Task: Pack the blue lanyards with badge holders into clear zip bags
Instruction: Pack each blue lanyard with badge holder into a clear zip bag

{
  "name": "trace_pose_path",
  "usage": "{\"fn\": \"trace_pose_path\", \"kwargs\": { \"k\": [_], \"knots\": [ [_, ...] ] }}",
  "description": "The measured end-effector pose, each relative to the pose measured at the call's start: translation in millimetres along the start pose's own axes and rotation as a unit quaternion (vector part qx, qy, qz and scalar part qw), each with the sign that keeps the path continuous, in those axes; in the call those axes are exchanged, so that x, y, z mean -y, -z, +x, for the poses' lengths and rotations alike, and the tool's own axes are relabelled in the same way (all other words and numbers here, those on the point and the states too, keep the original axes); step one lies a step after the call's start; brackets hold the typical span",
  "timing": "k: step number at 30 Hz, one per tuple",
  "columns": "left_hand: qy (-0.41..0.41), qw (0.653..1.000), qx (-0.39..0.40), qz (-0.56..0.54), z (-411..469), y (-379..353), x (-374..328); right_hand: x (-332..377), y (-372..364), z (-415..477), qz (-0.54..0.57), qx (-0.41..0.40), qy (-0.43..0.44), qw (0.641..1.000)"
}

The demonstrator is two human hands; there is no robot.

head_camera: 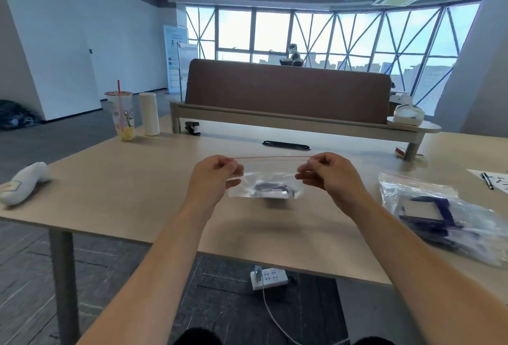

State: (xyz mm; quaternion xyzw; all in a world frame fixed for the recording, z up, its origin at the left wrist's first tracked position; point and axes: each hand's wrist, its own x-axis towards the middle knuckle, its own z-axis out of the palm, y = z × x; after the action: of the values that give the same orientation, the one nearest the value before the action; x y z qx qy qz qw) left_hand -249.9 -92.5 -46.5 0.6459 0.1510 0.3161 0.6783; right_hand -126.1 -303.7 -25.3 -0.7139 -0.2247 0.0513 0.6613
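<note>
Your left hand [213, 179], right hand [330, 177] pinch zip bag [272, 173] by top corners, fingers [233, 171] curled; bag above counter [123, 185], blue lanyard [264, 187] inside. Packed bags [431, 207] on counter's right end.

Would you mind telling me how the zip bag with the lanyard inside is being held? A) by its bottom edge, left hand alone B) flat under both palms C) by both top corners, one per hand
C: the left hand and the right hand each pinch one top end of the zip bag.
</note>
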Motion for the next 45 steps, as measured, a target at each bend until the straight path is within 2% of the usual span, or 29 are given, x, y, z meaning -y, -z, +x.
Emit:
{"fn": "trace_pose_path", "kwargs": {
  "k": [9, 18, 23, 28, 33, 37, 41, 45],
  "knots": [
    [-0.005, 0.999, -0.031, -0.019, 45, -26, 5, -1, -11, 45, -0.043, -0.086, 0.017, 0.995],
    [-0.009, 0.995, -0.097, 0.002, 169, -61, 14, -31, -43, 178, -0.022, -0.134, 0.021, 0.991],
    [0.013, 0.992, -0.129, -0.005, 233, -78, 16, -35, -54, 246, 0.008, -0.165, -0.009, 0.986],
    [0.036, 0.99, -0.136, 0.019, 255, -86, 8, -16, -51, 264, 0.028, -0.154, -0.048, 0.986],
    [0.067, 0.99, -0.118, 0.028, 263, -102, -40, 30, -27, 276, 0.044, -0.131, -0.103, 0.985],
    [0.097, 0.99, -0.099, 0.023, 277, -126, -93, 79, 7, 282, 0.044, -0.126, -0.109, 0.985],
    [0.095, 0.993, -0.053, 0.048, 281, -161, -145, 131, 57, 283, 0.053, -0.124, -0.108, 0.985],
    [0.093, 0.99, 0.013, 0.108, 267, -196, -181, 170, 112, 270, 0.011, -0.143, -0.105, 0.984]
  ]
}}
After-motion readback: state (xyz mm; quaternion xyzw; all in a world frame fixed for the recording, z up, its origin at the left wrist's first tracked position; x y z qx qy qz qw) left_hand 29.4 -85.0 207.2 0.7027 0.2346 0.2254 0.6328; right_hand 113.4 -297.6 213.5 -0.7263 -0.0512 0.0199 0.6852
